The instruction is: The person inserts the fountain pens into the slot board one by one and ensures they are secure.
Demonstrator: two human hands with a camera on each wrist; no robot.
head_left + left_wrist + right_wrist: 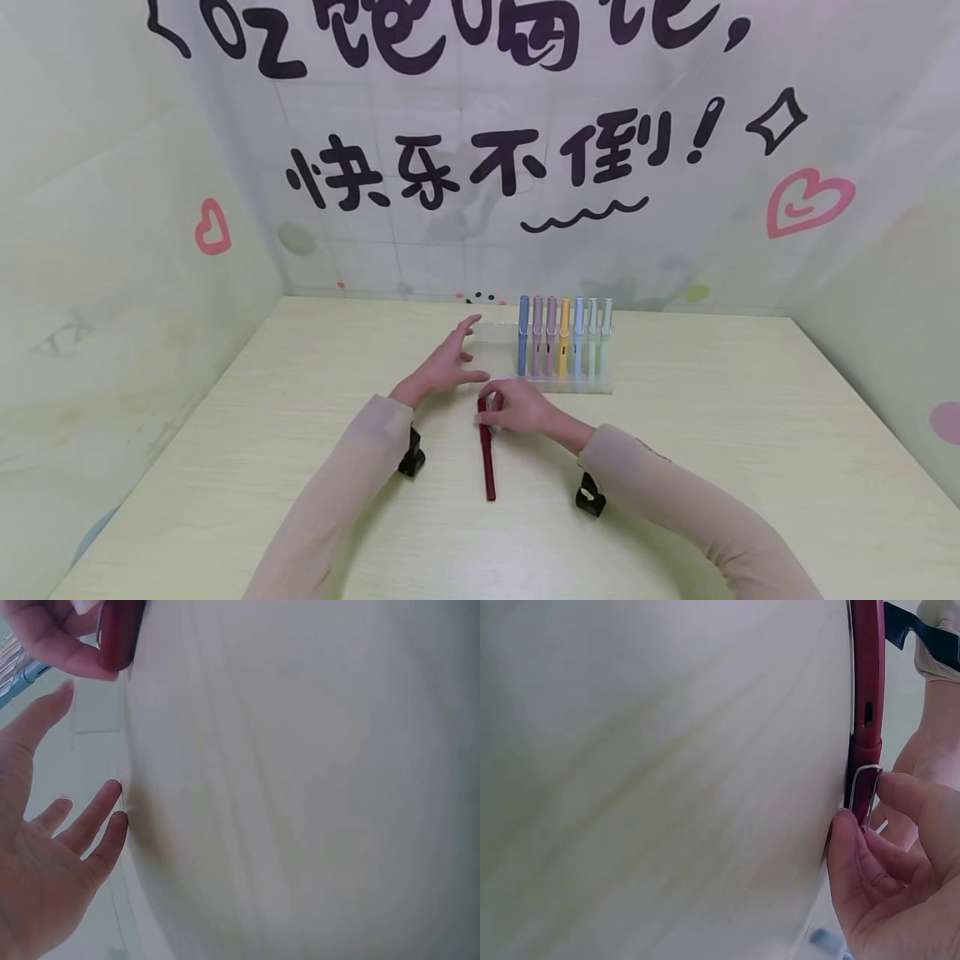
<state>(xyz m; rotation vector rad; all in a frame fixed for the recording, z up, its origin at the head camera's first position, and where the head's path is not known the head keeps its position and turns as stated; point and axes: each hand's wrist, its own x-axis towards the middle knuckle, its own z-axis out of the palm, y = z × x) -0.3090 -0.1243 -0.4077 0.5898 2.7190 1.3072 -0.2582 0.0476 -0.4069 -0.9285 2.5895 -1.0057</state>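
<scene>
A dark red pen with a wire clip lies lengthwise on the table, its cap end toward the pen rack. My right hand pinches that cap between thumb and fingers; the clip shows beside the fingertips in the right wrist view. Fingers spread, my left hand is at the left end of the clear pen rack and holds nothing. In the left wrist view the red cap appears just above the left thumb.
Several capped pens stand upright in the rack's right part, among them a dark blue pen and a yellow pen. Behind the pale wooden table hangs a printed white backdrop. Each wrist carries a black camera mount.
</scene>
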